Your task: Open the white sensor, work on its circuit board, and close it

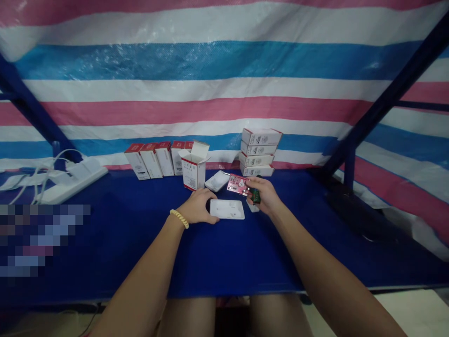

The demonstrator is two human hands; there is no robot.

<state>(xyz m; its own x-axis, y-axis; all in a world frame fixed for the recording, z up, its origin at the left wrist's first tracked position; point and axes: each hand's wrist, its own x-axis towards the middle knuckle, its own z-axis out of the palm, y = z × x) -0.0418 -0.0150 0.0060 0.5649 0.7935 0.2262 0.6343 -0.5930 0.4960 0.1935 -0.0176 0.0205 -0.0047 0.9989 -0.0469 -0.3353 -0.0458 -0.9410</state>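
Note:
A white rectangular plastic case (228,209) lies on the blue table. My left hand (197,206), with a yellow band at its wrist, grips the case's left end between thumb and fingers. To the right and slightly above, my right hand (264,193) is closed on a pink circuit board (237,184), along with a green and black object (255,195) whose kind I cannot make out. Beneath that hand a small white piece (253,206) shows in part. Behind the case rests another white plastic shell (217,180), beside an open white and red box (193,174).
Several red-topped boxes (150,161) stand in a row at the back left. More boxes (259,150) are stacked at the back right. A white power strip (75,180) with cables occupies the left. Dark blue frame bars (386,93) slant at both sides before a striped sheet (210,89).

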